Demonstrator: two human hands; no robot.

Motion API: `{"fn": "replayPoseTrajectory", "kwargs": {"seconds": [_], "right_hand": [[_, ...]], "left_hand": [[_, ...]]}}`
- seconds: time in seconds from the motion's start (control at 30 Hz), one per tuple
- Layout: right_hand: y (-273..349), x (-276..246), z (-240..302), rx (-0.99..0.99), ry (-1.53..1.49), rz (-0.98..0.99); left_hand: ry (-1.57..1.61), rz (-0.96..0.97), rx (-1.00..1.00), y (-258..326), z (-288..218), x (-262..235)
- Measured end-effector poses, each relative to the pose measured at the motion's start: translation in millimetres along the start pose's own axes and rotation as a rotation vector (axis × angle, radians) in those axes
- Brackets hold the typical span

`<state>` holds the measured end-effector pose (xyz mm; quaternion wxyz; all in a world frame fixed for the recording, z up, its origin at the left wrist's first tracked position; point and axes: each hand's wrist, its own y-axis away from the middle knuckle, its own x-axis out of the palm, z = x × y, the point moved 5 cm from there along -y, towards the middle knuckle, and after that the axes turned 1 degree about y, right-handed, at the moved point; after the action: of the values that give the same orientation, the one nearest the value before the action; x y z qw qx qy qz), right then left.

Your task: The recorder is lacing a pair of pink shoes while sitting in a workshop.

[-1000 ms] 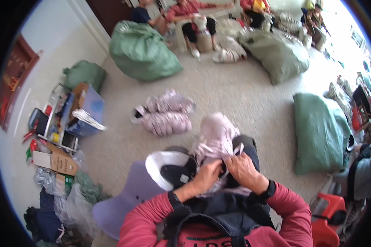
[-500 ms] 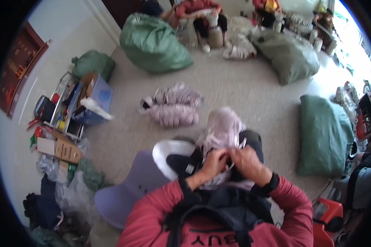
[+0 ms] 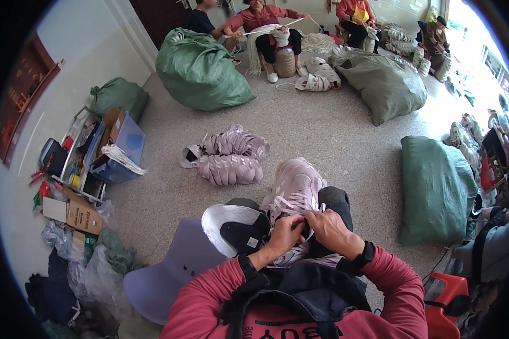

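Note:
A pale pink lace-up shoe [image 3: 296, 186] is at my lap, toe pointing away from me. Over its lacing my left hand [image 3: 285, 236] and my right hand [image 3: 333, 233] meet, fingertips almost touching. Both pinch the shoelace [image 3: 323, 208], its pale end poking up by my right fingers; exactly how the left fingertips hold it is partly hidden. Beside my left hand sits a curved white piece with a black inside [image 3: 214, 221] and a small pale label. More pink material shows under my wrists.
Ahead on the floor lie rows of nested pink shoes [image 3: 232, 168]. A lilac chair [image 3: 167, 271] stands at my left, a red stool [image 3: 445, 299] at my right. Green sacks [image 3: 435, 189] rest around the room. A blue bin [image 3: 127, 147] stands left. Several people [image 3: 271, 20] sit at the back.
The view has shifted slightly and turned sharper, with the scene sitting a little further left. My hands stay pinched together at the shoe's lacing. At the back, a person now stretches a pale strand between spread arms.

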<state>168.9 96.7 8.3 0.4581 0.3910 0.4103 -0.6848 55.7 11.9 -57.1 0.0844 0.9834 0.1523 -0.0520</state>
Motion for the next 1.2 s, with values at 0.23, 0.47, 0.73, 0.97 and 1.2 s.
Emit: {"fn": "replayPoseTrajectory", "kwargs": {"seconds": [0.23, 0.47, 0.73, 0.97, 1.2], "right_hand": [[2, 1, 1, -0.012, -0.047, -0.084], [12, 12, -15, 0.128, -0.29, -0.128], [16, 10, -20, 0.021, -0.126, -0.145], [30, 10, -35, 0.199, -0.428, -0.35], [35, 21, -28, 0.244, -0.434, -0.36]], "left_hand": [[0.002, -0.04, 0.016, 1, -12, 1], [0.019, -0.017, -0.046, 6, -2, 3], [0.047, -0.051, -0.034, 6, -10, 7], [0.007, -0.101, -0.036, 3, -15, 5], [0.041, -0.086, -0.034, 7, -7, 8]]}}
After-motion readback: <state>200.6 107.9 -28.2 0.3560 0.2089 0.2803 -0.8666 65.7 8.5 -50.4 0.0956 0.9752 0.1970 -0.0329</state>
